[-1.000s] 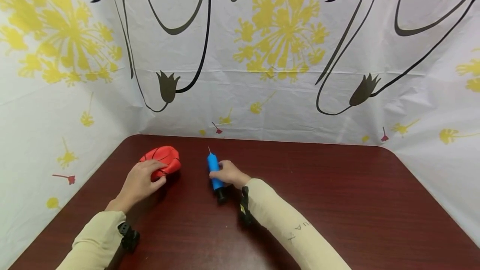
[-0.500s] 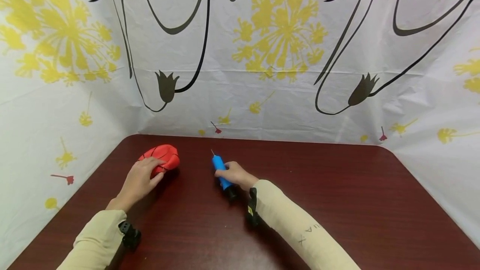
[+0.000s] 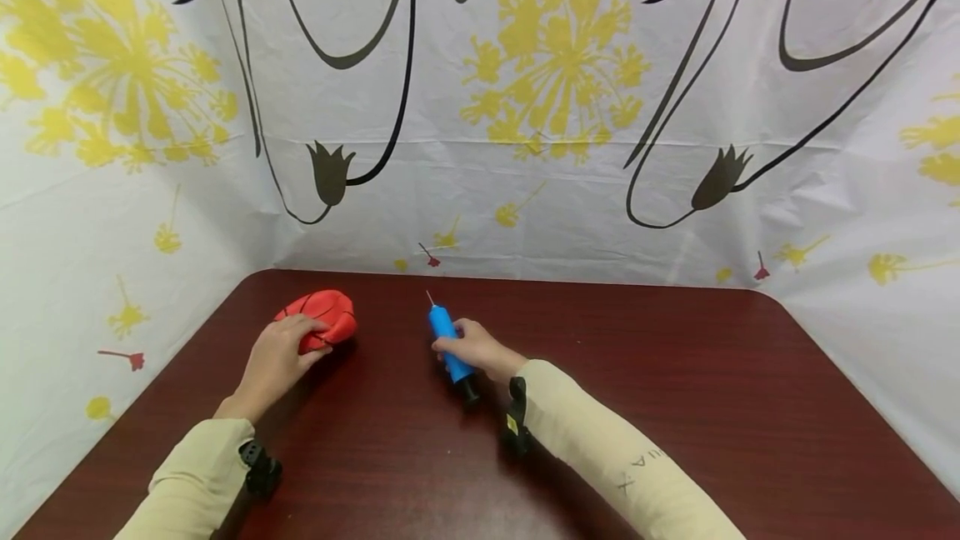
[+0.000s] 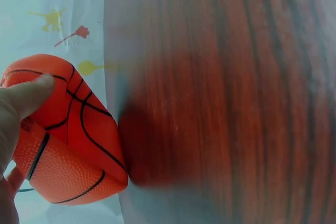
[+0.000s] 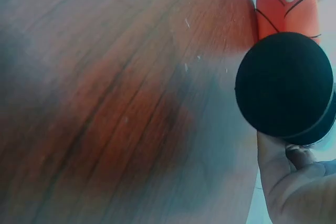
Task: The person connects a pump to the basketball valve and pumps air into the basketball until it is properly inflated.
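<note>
A deflated orange-red toy basketball point(image 3: 333, 315) with black lines lies at the left of the table. My left hand point(image 3: 273, 361) grips its near side; in the left wrist view the ball point(image 4: 97, 135) is caved in, with a deep fold by the thumb point(image 4: 31, 95). To the right, my right hand point(image 3: 480, 348) holds a blue hand pump point(image 3: 442, 323) around its barrel. A thin metal needle points up and away from its far end, and the black handle faces me. The round black handle end point(image 5: 283, 85) fills much of the right wrist view, hiding most of the fingers.
The dark reddish wooden table point(image 3: 645, 407) has rounded far corners. A white cloth point(image 3: 465, 107) with yellow and grey flower prints hangs behind it and along both sides. Black wrist cameras point(image 3: 260, 469) are strapped on both wrists.
My right hand has moved a little to the right with the pump, whose needle end now tilts more to the left. The left hand stays on the ball.
</note>
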### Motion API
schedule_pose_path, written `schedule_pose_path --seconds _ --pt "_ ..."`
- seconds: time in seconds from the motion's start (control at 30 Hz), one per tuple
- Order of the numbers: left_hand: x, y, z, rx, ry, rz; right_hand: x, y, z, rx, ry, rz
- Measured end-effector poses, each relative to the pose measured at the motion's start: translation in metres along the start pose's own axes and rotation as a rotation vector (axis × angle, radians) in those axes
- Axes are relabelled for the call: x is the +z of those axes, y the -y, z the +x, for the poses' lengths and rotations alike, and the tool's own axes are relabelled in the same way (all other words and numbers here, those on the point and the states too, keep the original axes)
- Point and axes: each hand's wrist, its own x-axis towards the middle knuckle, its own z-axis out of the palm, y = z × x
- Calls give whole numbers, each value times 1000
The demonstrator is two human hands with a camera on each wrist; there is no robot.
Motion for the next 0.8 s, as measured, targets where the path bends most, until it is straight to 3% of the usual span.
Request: schedule_pose_path --seconds 0.23,0.43,0.8 --pt "2 1 -2 -86 25 -63 -5 0 -10 -1 33 44" --pt "1 4 -4 -107 38 -85 -9 -2 -16 -16 48 78" --pt "-1 2 -5 -210 -33 -123 -12 -6 -26 -47 46 167"
